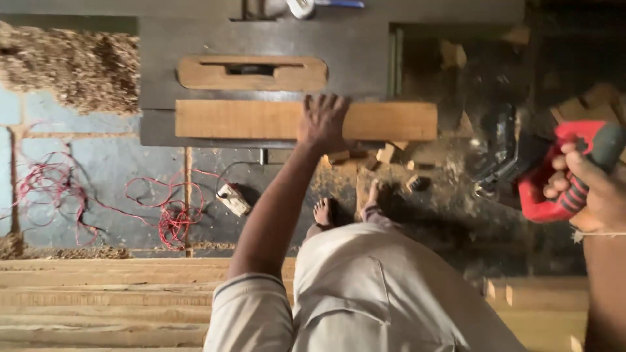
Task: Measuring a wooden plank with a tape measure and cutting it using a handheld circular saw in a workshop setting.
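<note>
1. Hands first: my left hand (324, 122) lies spread, palm flat, on the wooden plank (261, 120); my right hand (590, 189) is clenched around the red power tool (554, 171), held off to the side.
2. Plank rests across the dark bench (261, 45).
3. Surface looks untouched by the tool; working it remains, I judge.
4. Red wire (166, 218) tangles on the floor.

Right hand (596, 189) cut by the frame edge — red power tool (554, 176) blurred, its front indistinct.
</note>
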